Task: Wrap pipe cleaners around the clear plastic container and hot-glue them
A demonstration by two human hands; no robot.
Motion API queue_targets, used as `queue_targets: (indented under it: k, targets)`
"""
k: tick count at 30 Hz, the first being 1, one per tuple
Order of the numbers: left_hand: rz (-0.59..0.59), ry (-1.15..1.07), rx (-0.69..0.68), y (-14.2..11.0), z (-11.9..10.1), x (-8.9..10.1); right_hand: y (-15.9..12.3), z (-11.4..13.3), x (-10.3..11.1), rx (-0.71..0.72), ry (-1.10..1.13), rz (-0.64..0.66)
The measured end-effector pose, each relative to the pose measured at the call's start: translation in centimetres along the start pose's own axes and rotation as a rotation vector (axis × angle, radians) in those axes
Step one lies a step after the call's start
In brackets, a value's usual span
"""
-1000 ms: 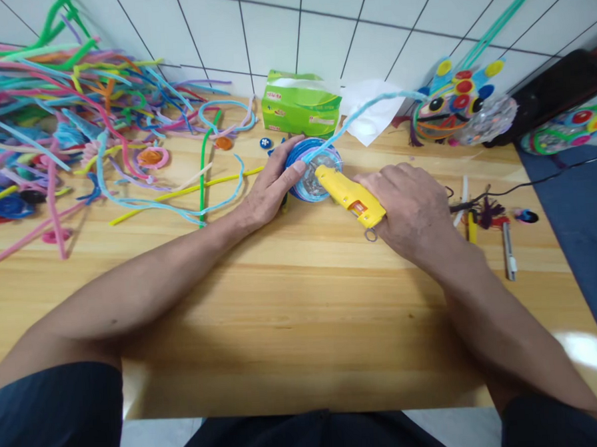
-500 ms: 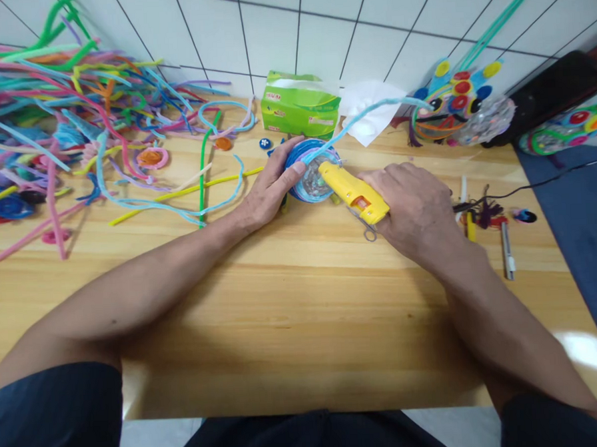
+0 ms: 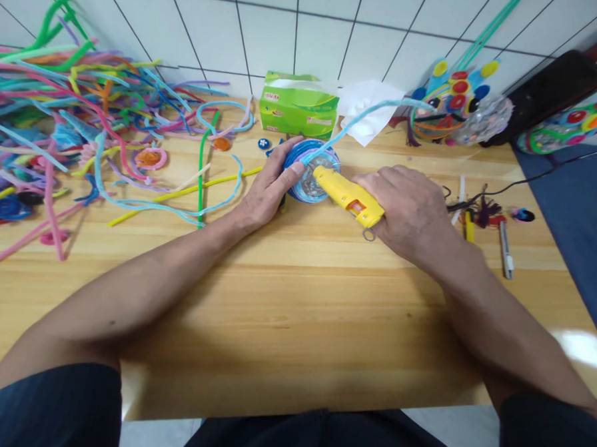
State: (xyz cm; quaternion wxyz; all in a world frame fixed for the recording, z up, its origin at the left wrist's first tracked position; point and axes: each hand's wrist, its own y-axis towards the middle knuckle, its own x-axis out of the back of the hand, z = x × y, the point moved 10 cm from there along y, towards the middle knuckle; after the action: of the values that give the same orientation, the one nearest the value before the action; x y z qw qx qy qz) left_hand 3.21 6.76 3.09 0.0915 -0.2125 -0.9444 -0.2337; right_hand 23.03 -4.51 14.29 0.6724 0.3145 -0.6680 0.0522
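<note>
My left hand point(image 3: 275, 185) is closed around the left side of a round clear container point(image 3: 312, 180) wrapped in blue pipe cleaner. Its thumb presses a light blue pipe cleaner point(image 3: 358, 118) against the rim, and the loose end arches away to the right. In my right hand point(image 3: 405, 201) is a yellow hot glue gun point(image 3: 348, 195), its nozzle end over the container's right part. Whether the nozzle touches anything is hidden. The ring of a metal tool point(image 3: 368, 234) shows on the table just below the glue gun.
Pipe cleaners point(image 3: 72, 108) lie heaped at the left. A green tissue pack point(image 3: 298, 110) and white paper point(image 3: 370, 113) stand behind the container. Decorated bottles point(image 3: 457, 112) are at the back right. A utility knife point(image 3: 506, 249) and the black cord point(image 3: 521, 184) lie on the right.
My right hand has brought the glue gun slightly left and down, over the container. My left hand and the container stay in place; the view has shifted a little.
</note>
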Motion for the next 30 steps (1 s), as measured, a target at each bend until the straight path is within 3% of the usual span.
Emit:
queue_targets:
  k: [12,30]
  targets:
    - [0.000,0.004,0.021,0.0,-1.3,-0.1,0.2,0.1,0.4,0.013,-0.003,0.013]
    - [0.005,0.026,0.006,-0.1,-1.1,0.0,0.1,-0.3,0.3,-0.019,0.044,0.009]
